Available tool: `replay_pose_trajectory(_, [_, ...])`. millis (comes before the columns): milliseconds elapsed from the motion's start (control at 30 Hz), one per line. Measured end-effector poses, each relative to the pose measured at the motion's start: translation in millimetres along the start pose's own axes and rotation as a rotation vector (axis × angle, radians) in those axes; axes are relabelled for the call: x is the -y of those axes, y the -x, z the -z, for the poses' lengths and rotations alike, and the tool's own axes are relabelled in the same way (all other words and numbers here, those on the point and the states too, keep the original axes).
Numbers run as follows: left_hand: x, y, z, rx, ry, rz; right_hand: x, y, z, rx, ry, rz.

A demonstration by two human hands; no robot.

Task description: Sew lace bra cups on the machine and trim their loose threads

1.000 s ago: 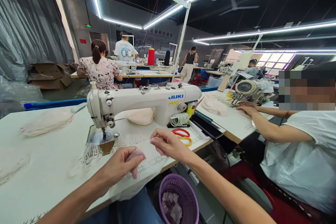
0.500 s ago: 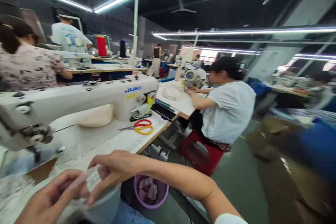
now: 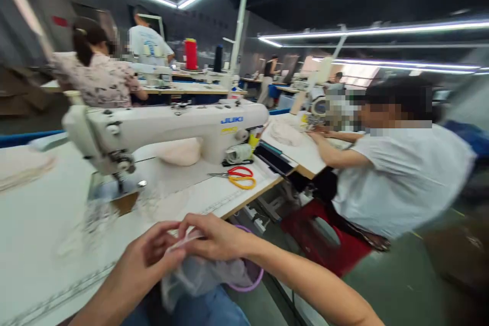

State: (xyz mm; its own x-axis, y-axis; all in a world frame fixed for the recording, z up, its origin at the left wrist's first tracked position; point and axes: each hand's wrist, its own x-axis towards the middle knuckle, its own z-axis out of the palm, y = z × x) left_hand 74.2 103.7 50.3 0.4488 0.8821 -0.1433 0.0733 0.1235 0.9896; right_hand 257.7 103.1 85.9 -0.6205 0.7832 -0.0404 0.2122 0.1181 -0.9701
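The cloth (image 3: 198,275) is white, thin and partly see-through, bunched into soft folds with a narrow edge gathered at the top. That edge is pinched between the fingertips of the left hand (image 3: 153,252) and the right hand (image 3: 216,237), which nearly meet; the rest hangs below them, over the lap and in front of the purple basket (image 3: 256,285). Both hands are curled, grasping this one cloth just beyond the front edge of the surface (image 3: 38,239).

One sewing machine (image 3: 171,125) stands on the surface, with one pale rounded piece (image 3: 181,152) beneath its arm. White lace (image 3: 91,226) lies near the needle, blurred, so its pieces cannot be counted. One pair of scissors (image 3: 229,175), with one red and one yellow handle, lies right of the lace. Two spools, red (image 3: 191,54) and dark (image 3: 218,58), stand behind the machine.
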Motion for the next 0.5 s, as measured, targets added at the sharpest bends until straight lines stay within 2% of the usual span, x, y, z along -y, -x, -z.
replay_pose_trajectory(67, [-10.0,3.6,4.1,0.036,-0.014,0.070,1.0,-3.5,1.9,-0.079,0.056,-0.035])
replay_pose_trajectory(167, [-19.9,7.4,8.0,0.056,-0.089,0.123,-2.7,-9.7,3.2,-0.045,0.070,-0.037])
replay_pose_trajectory(300, [-17.0,18.4,14.7,0.095,-0.076,0.160,-3.2,-15.7,-2.9,-0.018,0.132,-0.035])
replay_pose_trajectory(433, [-7.6,24.4,22.6,0.126,-0.023,0.123,7.8,-14.9,-10.8,-0.039,0.152,-0.026])
replay_pose_trajectory(500, [-7.0,26.9,25.5,0.102,-0.062,0.035,13.5,-10.0,-12.2,0.070,0.076,-0.018])
